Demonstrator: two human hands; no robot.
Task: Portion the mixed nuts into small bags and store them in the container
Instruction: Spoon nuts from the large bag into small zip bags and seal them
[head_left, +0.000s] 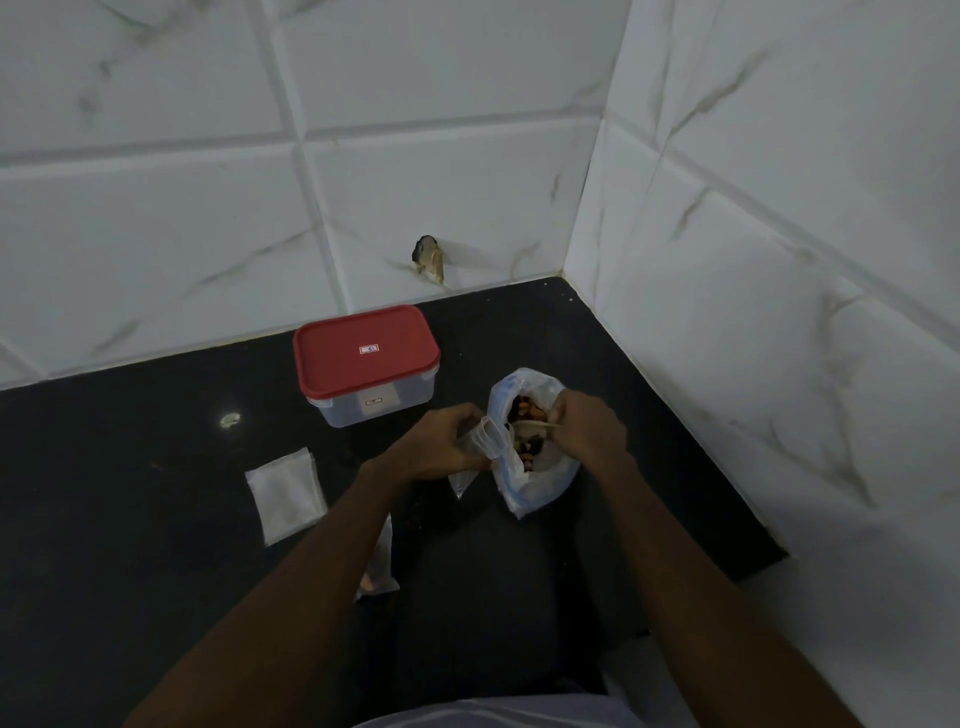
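A large clear bag of mixed nuts (540, 483) stands open on the black counter (156, 467). My right hand (589, 428) grips a pale wooden spoon (535, 427) that dips into the nuts. My left hand (447, 441) holds a small clear bag (480, 441) right beside the big bag's mouth. A clear container with a red lid (366, 358), shut, stands behind my left hand near the wall. A stack of empty small bags (285, 493) lies to the left. Another small bag (379, 566) lies partly hidden under my left forearm.
White marble-look tiled walls meet in a corner at the back right (582, 260). A chipped hole (428, 260) shows in the back wall. The counter's right end stops at about (769, 556), with pale floor below.
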